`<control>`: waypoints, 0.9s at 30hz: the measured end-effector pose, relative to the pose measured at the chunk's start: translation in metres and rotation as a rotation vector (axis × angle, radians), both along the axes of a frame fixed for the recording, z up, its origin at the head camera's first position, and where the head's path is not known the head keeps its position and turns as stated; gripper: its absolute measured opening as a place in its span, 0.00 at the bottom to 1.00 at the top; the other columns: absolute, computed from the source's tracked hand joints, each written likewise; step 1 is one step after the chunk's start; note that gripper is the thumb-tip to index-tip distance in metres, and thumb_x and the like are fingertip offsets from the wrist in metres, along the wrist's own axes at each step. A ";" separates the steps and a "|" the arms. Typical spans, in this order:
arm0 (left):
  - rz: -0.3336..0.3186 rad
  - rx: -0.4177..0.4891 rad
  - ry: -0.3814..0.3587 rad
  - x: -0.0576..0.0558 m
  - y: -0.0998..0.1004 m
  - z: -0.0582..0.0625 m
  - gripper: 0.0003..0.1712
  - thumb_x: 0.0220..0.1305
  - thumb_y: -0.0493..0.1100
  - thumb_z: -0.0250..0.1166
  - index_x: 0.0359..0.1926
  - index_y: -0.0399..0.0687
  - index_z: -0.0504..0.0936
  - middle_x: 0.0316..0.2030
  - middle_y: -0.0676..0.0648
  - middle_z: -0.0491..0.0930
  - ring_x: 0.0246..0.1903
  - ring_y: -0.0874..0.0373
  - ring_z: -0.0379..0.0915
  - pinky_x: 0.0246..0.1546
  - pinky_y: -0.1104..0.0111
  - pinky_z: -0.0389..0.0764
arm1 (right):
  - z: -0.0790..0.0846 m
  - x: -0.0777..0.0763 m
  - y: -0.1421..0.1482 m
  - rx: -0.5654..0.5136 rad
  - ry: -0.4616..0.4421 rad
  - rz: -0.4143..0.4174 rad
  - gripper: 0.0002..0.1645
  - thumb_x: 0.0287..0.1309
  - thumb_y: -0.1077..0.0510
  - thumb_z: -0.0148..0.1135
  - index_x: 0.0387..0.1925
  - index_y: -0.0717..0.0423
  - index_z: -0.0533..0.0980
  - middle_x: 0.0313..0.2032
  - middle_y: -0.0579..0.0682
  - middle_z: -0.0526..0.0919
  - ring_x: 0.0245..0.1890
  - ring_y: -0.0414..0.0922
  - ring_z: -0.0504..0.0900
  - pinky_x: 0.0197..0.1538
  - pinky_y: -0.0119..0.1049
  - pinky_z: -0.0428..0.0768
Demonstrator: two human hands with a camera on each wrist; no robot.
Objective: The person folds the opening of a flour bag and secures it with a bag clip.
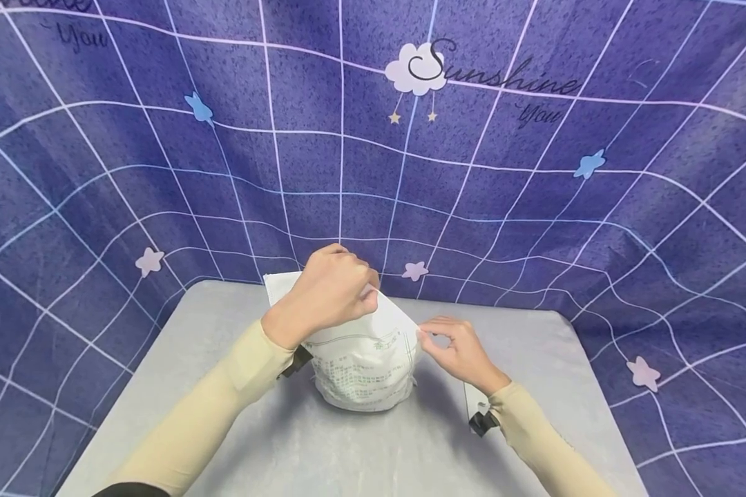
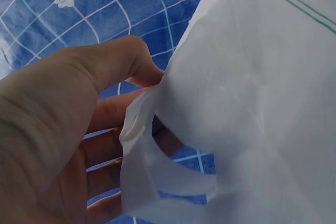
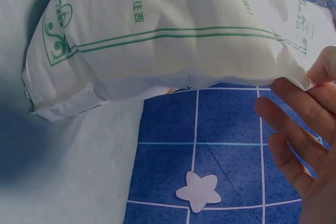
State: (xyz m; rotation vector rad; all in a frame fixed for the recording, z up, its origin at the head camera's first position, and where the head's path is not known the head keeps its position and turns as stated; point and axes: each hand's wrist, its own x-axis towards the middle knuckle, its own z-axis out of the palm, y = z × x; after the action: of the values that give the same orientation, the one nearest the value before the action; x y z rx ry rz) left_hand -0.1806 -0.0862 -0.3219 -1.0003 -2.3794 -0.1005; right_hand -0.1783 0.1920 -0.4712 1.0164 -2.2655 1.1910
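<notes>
A full white bag [image 1: 360, 376] with green lines and small printed text stands on the grey table, its lower part bulging and its upper part flat. At its top, my left hand [image 1: 336, 290] pinches the edge between thumb and forefinger. The left wrist view shows that edge beside a cut-out hole, with a bunched white strip [image 2: 137, 177] lying across the other fingers. My right hand [image 1: 456, 348] pinches the bag's right side corner between thumb and forefinger. Its remaining fingers [image 3: 286, 161] spread loosely under the bag in the right wrist view. What fills the bag is hidden.
A grey-covered table [image 1: 348, 462] lies under the bag. Behind it and on both sides hangs a purple-blue curtain [image 1: 323, 159] with grid lines, stars and clouds. A black wrist device [image 1: 483, 422] sits below the right wrist.
</notes>
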 end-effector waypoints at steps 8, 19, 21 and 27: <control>0.016 0.007 -0.005 0.000 -0.009 0.004 0.06 0.54 0.42 0.68 0.24 0.57 0.89 0.18 0.58 0.79 0.24 0.57 0.82 0.48 0.61 0.83 | 0.002 0.000 -0.001 0.008 -0.025 -0.003 0.10 0.65 0.67 0.69 0.44 0.57 0.91 0.42 0.50 0.93 0.43 0.48 0.91 0.52 0.46 0.89; 0.033 0.022 -0.005 0.000 -0.021 0.006 0.08 0.54 0.41 0.67 0.30 0.56 0.93 0.20 0.58 0.81 0.24 0.59 0.79 0.40 0.61 0.82 | 0.001 0.001 0.002 0.017 -0.021 -0.007 0.10 0.64 0.67 0.70 0.44 0.56 0.91 0.41 0.50 0.93 0.43 0.48 0.91 0.51 0.45 0.89; 0.024 0.027 0.007 -0.001 -0.022 0.007 0.08 0.56 0.41 0.67 0.31 0.55 0.93 0.21 0.58 0.82 0.24 0.59 0.79 0.38 0.62 0.82 | 0.001 0.001 0.002 0.020 -0.022 -0.010 0.10 0.64 0.67 0.70 0.44 0.56 0.91 0.42 0.49 0.93 0.43 0.48 0.91 0.52 0.46 0.89; -0.068 0.045 0.065 -0.002 -0.024 0.006 0.08 0.64 0.38 0.68 0.33 0.54 0.93 0.27 0.57 0.87 0.29 0.57 0.84 0.42 0.61 0.85 | -0.001 0.000 0.002 0.014 -0.039 -0.009 0.10 0.65 0.67 0.69 0.44 0.56 0.91 0.42 0.50 0.93 0.43 0.48 0.91 0.52 0.45 0.89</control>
State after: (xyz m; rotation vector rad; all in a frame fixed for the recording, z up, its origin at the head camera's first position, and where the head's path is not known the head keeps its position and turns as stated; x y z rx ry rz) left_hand -0.1829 -0.1100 -0.3159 -1.0479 -2.2753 -0.1438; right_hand -0.1783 0.1942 -0.4722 0.9957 -2.3084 1.2035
